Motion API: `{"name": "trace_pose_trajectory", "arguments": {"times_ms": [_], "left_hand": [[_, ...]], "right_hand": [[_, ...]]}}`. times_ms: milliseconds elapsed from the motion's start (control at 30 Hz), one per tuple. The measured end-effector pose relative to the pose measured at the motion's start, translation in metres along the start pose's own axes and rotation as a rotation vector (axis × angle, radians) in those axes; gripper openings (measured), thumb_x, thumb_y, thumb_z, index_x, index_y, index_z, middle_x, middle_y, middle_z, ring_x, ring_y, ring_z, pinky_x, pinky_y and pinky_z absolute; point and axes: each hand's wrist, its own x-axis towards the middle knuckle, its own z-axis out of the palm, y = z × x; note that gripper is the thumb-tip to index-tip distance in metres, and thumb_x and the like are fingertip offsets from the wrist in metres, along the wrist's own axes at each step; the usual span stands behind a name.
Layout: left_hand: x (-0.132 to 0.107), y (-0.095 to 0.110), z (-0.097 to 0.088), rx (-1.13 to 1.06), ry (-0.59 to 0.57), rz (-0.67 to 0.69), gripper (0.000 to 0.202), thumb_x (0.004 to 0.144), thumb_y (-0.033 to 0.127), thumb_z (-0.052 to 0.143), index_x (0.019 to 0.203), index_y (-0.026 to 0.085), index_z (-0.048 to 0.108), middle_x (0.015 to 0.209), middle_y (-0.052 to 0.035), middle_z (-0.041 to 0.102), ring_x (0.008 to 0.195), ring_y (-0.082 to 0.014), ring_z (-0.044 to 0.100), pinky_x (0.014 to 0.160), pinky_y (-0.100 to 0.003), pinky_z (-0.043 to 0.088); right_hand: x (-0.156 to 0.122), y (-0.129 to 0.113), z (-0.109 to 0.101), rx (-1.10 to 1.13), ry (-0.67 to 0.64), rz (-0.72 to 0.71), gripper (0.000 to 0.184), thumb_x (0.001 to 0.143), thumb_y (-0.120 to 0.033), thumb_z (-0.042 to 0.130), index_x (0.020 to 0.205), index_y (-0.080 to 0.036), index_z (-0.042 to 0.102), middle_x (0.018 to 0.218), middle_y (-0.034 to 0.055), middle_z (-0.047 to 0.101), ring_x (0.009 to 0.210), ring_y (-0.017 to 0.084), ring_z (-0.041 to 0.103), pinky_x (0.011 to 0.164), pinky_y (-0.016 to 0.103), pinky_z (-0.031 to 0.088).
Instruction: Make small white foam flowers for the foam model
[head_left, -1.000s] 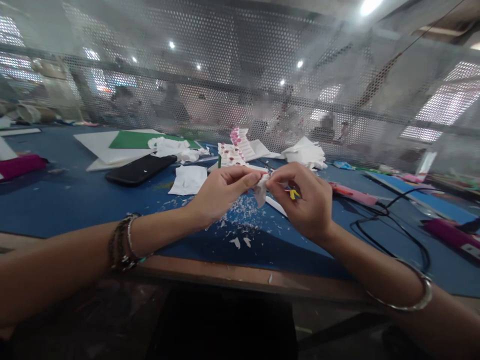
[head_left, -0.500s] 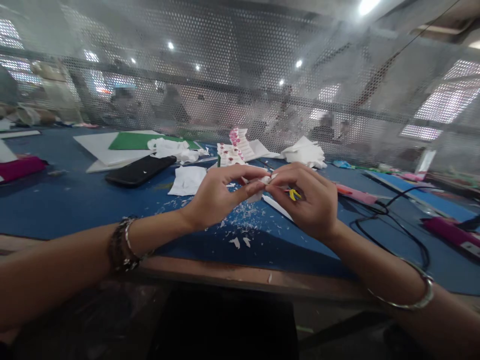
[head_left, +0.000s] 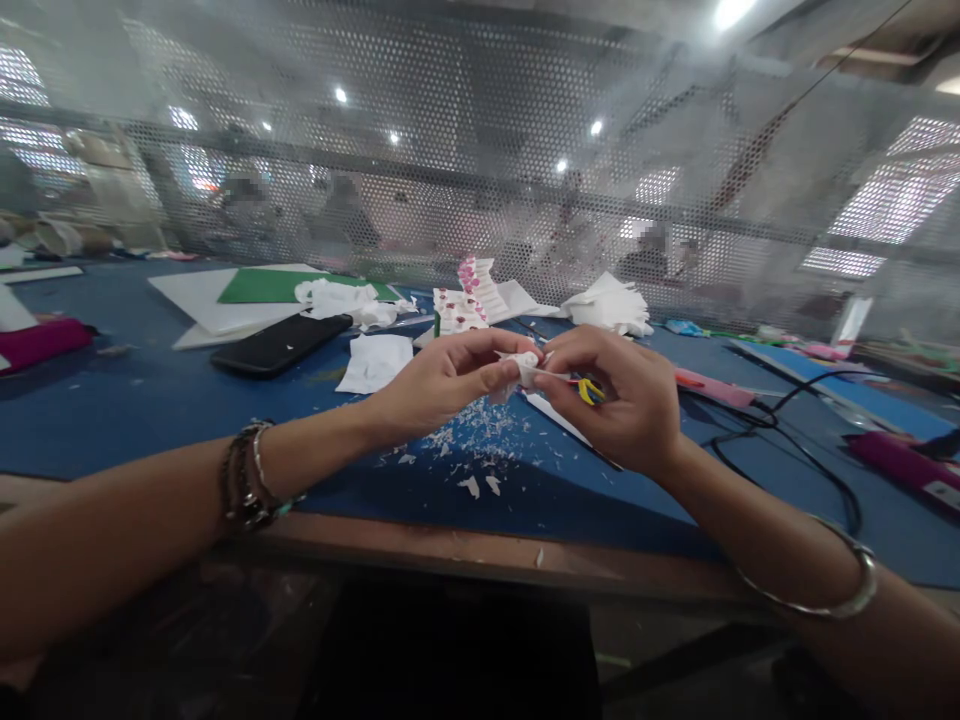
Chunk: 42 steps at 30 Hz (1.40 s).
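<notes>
Both hands meet over the blue tabletop [head_left: 187, 410], pinching one small piece of crumpled white paper [head_left: 527, 368]. My left hand [head_left: 442, 385] grips its left side between thumb and fingers. At its right edge, the thumb and forefinger of my right hand [head_left: 619, 395] are closed on the same paper. White paper scraps [head_left: 480, 435] are scattered on the table below. A yellow-handled tool [head_left: 590, 391] and a white strip [head_left: 559, 418] lie partly hidden behind my right hand.
A black phone [head_left: 277, 345], a square of white paper [head_left: 375, 362] and crumpled tissue [head_left: 349, 300] lie to the left. Behind are a stack of white sheets [head_left: 607, 303] and patterned strips [head_left: 459, 312]. A pink tool [head_left: 716, 387] with a black cable [head_left: 795, 455] lies right.
My fingers have shifted and parted slightly, so more of the white paper shows between them. My left hand has moved a little left and down. The things on the table stay put.
</notes>
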Motion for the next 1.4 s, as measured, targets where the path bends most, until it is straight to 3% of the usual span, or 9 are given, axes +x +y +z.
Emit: {"name": "trace_pose_trajectory", "arguments": {"times_ms": [133,333,600,700,833,1000,1167,1400], "left_hand": [[0.0009,-0.0001,-0.0016,0.04,0.005,0.02,0.018,0.072,0.024,0.06,0.087,0.016,0.057,0.069,0.0031,0.055,0.055,-0.004,0.047,0.051,-0.014,0.039],[0.0021,-0.0018,-0.0017,0.092,0.043,0.06,0.015,0.07,0.028,0.062,0.074,0.015,0.055,0.071,0.0013,0.059,0.065,-0.0068,0.054,0.061,-0.017,0.043],[-0.0014,-0.0004,-0.001,0.394,0.129,0.175,0.014,0.075,0.024,0.056,0.085,0.015,0.061,0.084,-0.0029,0.063,0.077,-0.0097,0.056,0.067,-0.019,0.044],[-0.0008,-0.0003,0.0008,0.303,0.136,0.096,0.016,0.073,0.023,0.058,0.086,0.014,0.061,0.081,-0.0026,0.064,0.073,-0.0099,0.057,0.066,-0.02,0.045],[0.0009,-0.004,0.0017,0.016,0.124,-0.066,0.016,0.069,0.026,0.062,0.081,0.016,0.062,0.076,0.0,0.064,0.065,-0.0075,0.056,0.063,-0.019,0.044],[0.0019,-0.0047,0.001,-0.129,0.077,-0.11,0.015,0.064,0.028,0.066,0.073,0.017,0.063,0.067,0.0021,0.062,0.06,-0.0063,0.053,0.059,-0.018,0.042],[0.0007,0.0,0.0022,0.106,0.109,-0.081,0.01,0.069,0.021,0.061,0.076,0.015,0.064,0.073,-0.001,0.065,0.064,-0.0084,0.056,0.061,-0.02,0.045],[-0.0043,0.004,0.0044,0.41,0.149,0.075,0.017,0.074,0.02,0.053,0.083,0.015,0.066,0.079,-0.0029,0.067,0.07,-0.0107,0.059,0.062,-0.019,0.048]], "right_hand": [[-0.0013,0.0016,0.0009,-0.046,0.003,-0.009,0.011,0.073,-0.015,0.057,0.068,-0.019,0.048,0.063,-0.0015,0.056,0.06,0.008,0.054,0.057,0.02,0.045],[-0.0026,0.0037,0.002,-0.078,-0.029,-0.048,0.011,0.074,-0.013,0.055,0.068,-0.019,0.047,0.063,-0.0018,0.055,0.061,0.008,0.053,0.058,0.021,0.044],[-0.0042,0.005,0.0024,-0.131,-0.001,-0.071,0.011,0.074,-0.012,0.054,0.07,-0.02,0.047,0.067,-0.0013,0.056,0.065,0.009,0.054,0.061,0.021,0.044],[-0.0038,0.0043,0.0031,-0.118,0.001,-0.037,0.013,0.072,-0.009,0.053,0.068,-0.019,0.046,0.065,-0.0018,0.054,0.063,0.008,0.053,0.059,0.021,0.043],[-0.0022,0.0017,0.0035,-0.035,-0.023,0.013,0.015,0.069,-0.007,0.052,0.065,-0.018,0.043,0.063,-0.0023,0.05,0.058,0.007,0.047,0.051,0.019,0.039],[-0.0007,-0.0001,0.0041,0.088,-0.051,0.079,0.014,0.068,-0.007,0.05,0.064,-0.019,0.043,0.061,-0.0036,0.046,0.056,0.007,0.044,0.05,0.02,0.038],[-0.0013,0.0023,0.0063,0.02,-0.043,0.103,0.016,0.064,-0.005,0.05,0.062,-0.019,0.042,0.059,-0.0041,0.046,0.053,0.006,0.042,0.047,0.019,0.036],[-0.0028,0.0033,0.0088,-0.047,-0.024,0.127,0.015,0.065,-0.006,0.049,0.061,-0.018,0.042,0.058,-0.0038,0.047,0.052,0.005,0.043,0.048,0.017,0.037]]}}
